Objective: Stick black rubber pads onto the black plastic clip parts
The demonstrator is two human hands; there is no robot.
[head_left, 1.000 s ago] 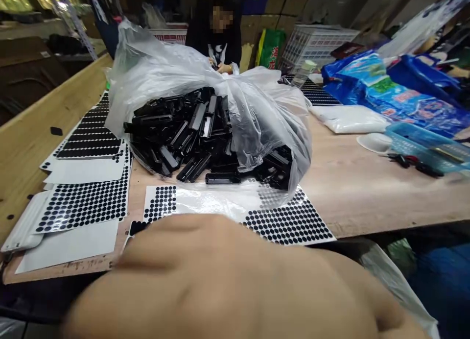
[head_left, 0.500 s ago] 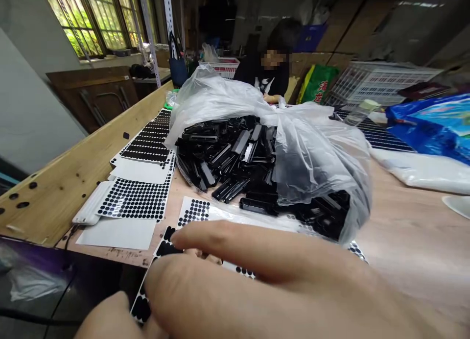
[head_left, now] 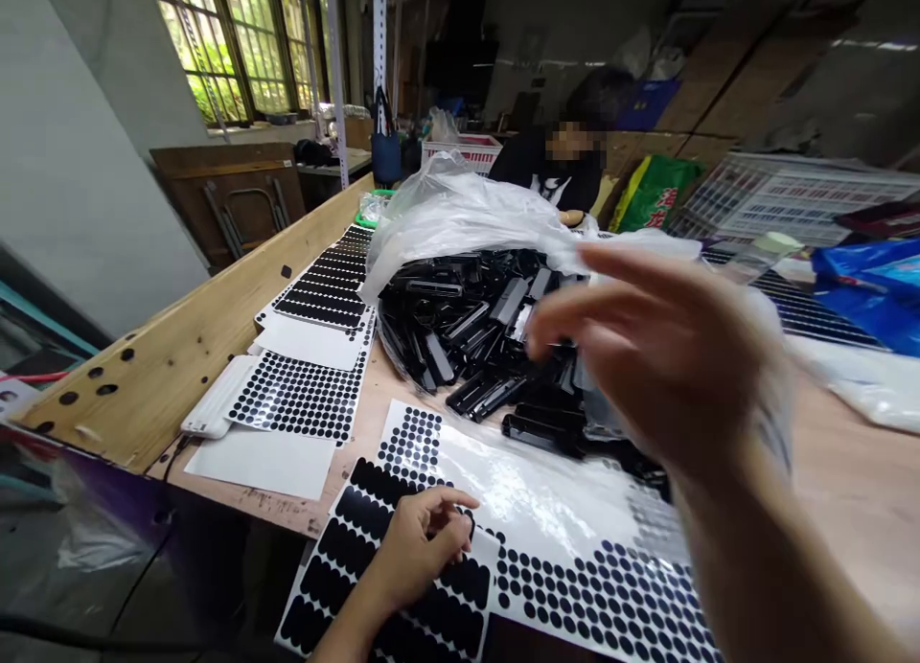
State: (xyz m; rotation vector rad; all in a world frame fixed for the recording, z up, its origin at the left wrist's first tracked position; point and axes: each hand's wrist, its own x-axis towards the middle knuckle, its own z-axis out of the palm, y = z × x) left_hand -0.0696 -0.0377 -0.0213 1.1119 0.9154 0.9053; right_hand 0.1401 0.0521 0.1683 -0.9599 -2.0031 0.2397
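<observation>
My left hand rests over a white sheet with rows of joined black stickers. Its fingers are curled, thumb and index finger close together. A small dark spot shows at their tips; I cannot tell whether it is held. My right hand, blurred by motion, is raised in front of the clear plastic bag, its fingers apart and nothing visible in them. From the bag's mouth spill many black plastic pieces, partly hidden by that hand. A sheet of round black stickers lies below the pile.
More sticker sheets and a white device with a cable lie by the wooden side board. Behind the bag sits another person. Blue packaging and a white bag lie at the right.
The large hand that covered the foreground is gone from there. My right hand now is up at the bag and my left hand shows over the sheet. The view has shifted slightly left.
</observation>
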